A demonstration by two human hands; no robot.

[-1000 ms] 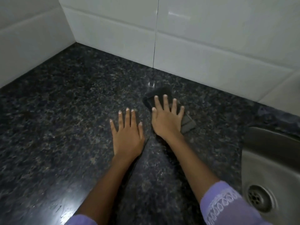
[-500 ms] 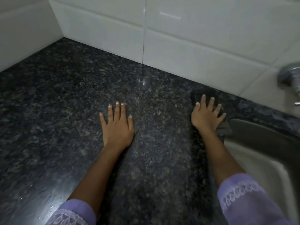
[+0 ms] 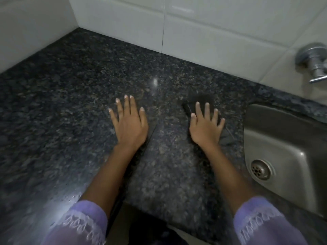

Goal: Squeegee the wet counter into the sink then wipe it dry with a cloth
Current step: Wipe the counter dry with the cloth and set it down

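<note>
The dark speckled stone counter [image 3: 70, 106] fills most of the frame, with white wall tiles [image 3: 212, 29] along the top. A steel sink [image 3: 283, 135] sits at the right edge, its round drain [image 3: 261, 169] low in the bowl, and a shiny tap valve [image 3: 313, 62] is at the upper right. The left hand [image 3: 130, 126] lies flat on the bare counter in the middle, fingers spread, holding nothing. The right hand [image 3: 206, 129] presses flat, fingers spread, on a dark cloth [image 3: 200, 99] just beside the sink. 2 purple sleeves [image 3: 83, 225] show at the bottom
</note>
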